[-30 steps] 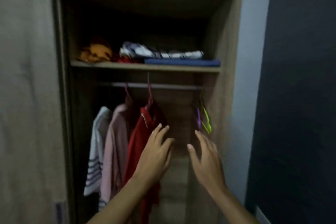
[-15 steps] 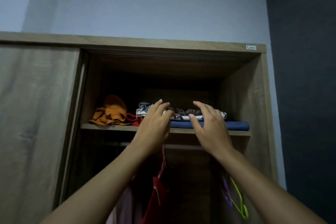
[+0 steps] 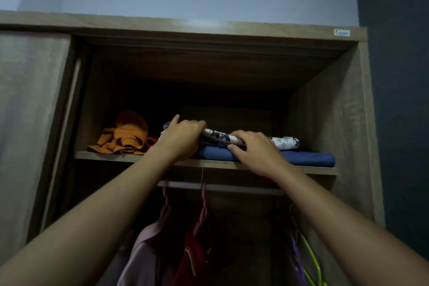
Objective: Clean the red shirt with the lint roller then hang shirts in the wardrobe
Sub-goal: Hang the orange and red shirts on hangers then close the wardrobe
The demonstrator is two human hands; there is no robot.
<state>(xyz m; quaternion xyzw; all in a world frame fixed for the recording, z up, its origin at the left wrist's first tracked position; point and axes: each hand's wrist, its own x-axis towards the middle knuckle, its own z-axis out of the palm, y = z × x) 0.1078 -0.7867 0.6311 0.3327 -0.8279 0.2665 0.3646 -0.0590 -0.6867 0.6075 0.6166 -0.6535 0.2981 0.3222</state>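
Observation:
Both my hands reach up to the wardrobe's top shelf (image 3: 97,155). My left hand (image 3: 183,139) and my right hand (image 3: 253,148) close on a folded white patterned garment (image 3: 284,142) that lies on a folded blue cloth (image 3: 308,158). Below the shelf, the red shirt (image 3: 192,260) hangs on a pink hanger (image 3: 202,211) from the rail (image 3: 229,186). A pink shirt (image 3: 144,255) hangs to its left. No lint roller is in view.
A crumpled orange garment (image 3: 123,137) lies at the shelf's left end. The sliding door (image 3: 30,123) covers the wardrobe's left half. Empty purple and green hangers (image 3: 304,260) hang at the lower right. A dark wall (image 3: 399,100) stands to the right.
My view tilted up from the hanging clothes to the top shelf. Both hands rose from in front of the red shirt and closed on the patterned garment.

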